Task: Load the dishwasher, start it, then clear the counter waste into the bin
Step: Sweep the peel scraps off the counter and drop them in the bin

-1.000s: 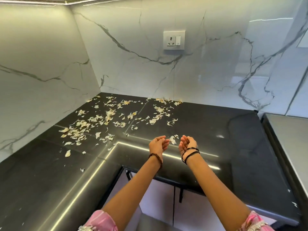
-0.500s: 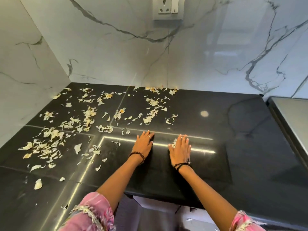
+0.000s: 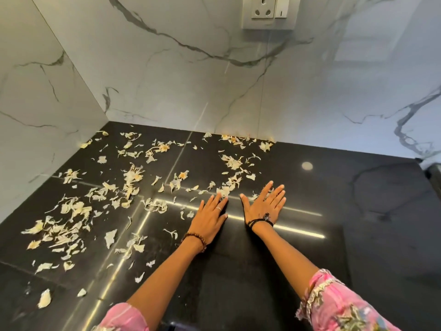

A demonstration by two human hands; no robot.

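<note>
Pale dry peelings [image 3: 130, 180] lie scattered over the black counter [image 3: 358, 211], thickest at the left and along the back wall. My left hand [image 3: 210, 218] rests flat, palm down, on the counter with its fingertips touching a small clump of peelings [image 3: 223, 191]. My right hand [image 3: 265, 204] lies flat beside it, fingers spread, with a few scraps under its fingertips. Neither hand holds anything. No dishwasher or bin is in view.
White marble walls [image 3: 167, 80] meet in a corner at the back left. A wall socket [image 3: 269, 11] sits above the counter. A grey surface edge [image 3: 435, 173] shows at the far right. Light strips reflect off the counter.
My hands went from raised and cupped to flat on the counter, then slid farther forward into the peelings. The view has moved closer and tilted down.
</note>
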